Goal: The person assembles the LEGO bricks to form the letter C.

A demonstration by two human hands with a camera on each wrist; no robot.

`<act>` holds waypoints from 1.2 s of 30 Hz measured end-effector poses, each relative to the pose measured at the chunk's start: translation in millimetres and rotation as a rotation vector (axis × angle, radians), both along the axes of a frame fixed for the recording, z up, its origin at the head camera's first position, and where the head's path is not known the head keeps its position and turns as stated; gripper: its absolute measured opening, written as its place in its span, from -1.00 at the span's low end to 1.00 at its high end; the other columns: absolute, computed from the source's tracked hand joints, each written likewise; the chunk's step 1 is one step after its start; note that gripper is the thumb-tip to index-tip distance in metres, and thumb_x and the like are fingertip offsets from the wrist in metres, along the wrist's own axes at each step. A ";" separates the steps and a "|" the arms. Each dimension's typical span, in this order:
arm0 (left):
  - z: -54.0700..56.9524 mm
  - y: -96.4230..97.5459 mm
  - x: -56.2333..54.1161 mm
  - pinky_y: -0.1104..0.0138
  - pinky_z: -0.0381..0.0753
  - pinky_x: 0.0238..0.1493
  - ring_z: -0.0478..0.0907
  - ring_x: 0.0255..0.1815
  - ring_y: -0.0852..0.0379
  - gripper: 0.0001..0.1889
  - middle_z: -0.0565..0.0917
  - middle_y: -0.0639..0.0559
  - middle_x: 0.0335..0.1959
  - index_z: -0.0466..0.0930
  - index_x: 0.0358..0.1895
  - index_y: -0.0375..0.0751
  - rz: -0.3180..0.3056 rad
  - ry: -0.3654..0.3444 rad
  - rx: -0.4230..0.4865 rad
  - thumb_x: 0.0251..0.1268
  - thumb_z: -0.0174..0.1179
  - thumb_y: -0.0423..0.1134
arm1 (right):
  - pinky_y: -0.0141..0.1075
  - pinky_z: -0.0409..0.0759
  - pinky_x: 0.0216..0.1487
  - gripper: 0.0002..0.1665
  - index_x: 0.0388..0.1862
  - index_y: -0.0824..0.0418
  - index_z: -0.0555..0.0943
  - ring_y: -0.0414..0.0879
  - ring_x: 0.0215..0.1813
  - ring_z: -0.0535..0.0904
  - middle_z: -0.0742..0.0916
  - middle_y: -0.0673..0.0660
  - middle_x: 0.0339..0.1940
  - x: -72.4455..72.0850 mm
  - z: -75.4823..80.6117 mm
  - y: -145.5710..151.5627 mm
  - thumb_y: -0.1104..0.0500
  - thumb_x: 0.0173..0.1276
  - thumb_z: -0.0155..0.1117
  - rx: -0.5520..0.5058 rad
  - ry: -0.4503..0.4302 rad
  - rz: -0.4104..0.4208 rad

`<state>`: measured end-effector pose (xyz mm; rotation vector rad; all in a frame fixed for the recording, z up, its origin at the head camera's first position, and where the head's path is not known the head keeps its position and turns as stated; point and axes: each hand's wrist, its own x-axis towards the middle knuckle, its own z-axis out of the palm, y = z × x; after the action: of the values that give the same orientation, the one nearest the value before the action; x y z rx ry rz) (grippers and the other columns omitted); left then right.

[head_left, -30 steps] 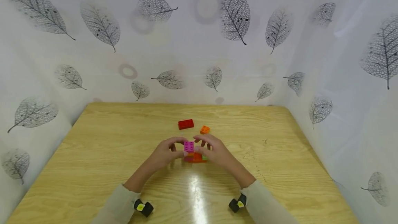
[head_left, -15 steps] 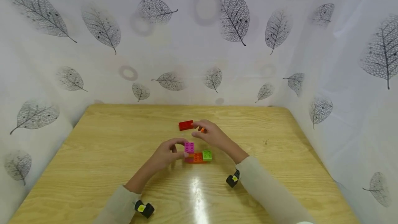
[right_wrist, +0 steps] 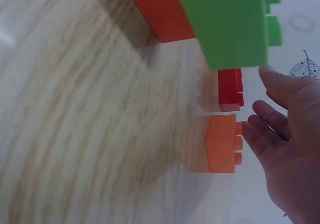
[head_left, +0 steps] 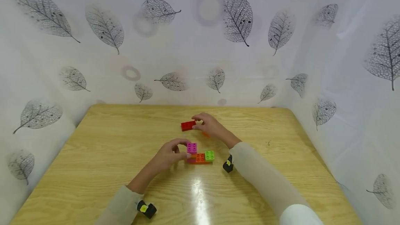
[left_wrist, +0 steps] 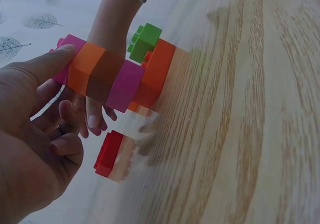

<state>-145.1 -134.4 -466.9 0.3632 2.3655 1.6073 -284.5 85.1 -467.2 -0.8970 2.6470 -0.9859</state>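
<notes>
With thumb and fingers, my left hand [head_left: 168, 153] pinches the pink top brick [head_left: 192, 147] of a small tower. Below it, in the left wrist view, come an orange brick [left_wrist: 85, 66], a brown brick [left_wrist: 103, 77] and another pink brick [left_wrist: 125, 86]. The tower stands on one end of a longer orange-red brick [left_wrist: 156, 73]; a green brick [head_left: 209, 155] sits on the other end. Farther back, my right hand [head_left: 210, 125] reaches over a loose orange brick [right_wrist: 221, 144], thumb and fingers spread, fingertips right at the end of a red brick [head_left: 187, 125].
Everything stands on a wooden table [head_left: 125, 124]. A pale curtain with leaf prints [head_left: 172, 44] hangs along the back and both sides. A black wrist camera [head_left: 147, 209] is strapped at the left sleeve, another camera [head_left: 228, 164] at the right.
My right hand has left the built bricks and moved back past the loose orange brick toward the red brick, uncovering the green brick. My left hand keeps its pinch on the tower.
</notes>
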 end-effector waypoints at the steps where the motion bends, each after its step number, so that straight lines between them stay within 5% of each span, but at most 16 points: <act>1: 0.1 0.0 0.2 0.34 0.42 -0.40 0.42 -0.30 0.03 -0.50 0.61 0.05 0.13 0.56 0.27 0.06 -0.002 0.003 0.000 0.26 0.40 -0.02 | -0.04 0.56 0.23 -0.44 0.36 0.27 0.51 0.10 0.27 0.53 0.63 0.21 0.22 -1.3 -1.2 -1.2 0.08 0.47 0.30 0.006 -0.002 0.001; 36: -1.6 -1.2 -0.1 0.34 0.42 -0.38 0.44 -0.28 0.03 -0.48 0.60 0.05 0.17 0.56 0.25 0.09 0.001 -0.008 0.016 0.23 0.41 0.02 | -0.12 0.55 0.22 -0.45 0.35 0.14 0.54 0.00 0.11 0.56 0.65 0.17 0.16 -14.9 -5.4 -26.2 0.10 0.40 0.38 0.167 -0.008 0.056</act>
<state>-145.2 -135.6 -468.5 0.3580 2.3481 1.6266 -299.4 58.9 -472.6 -0.9206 2.6348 -0.7420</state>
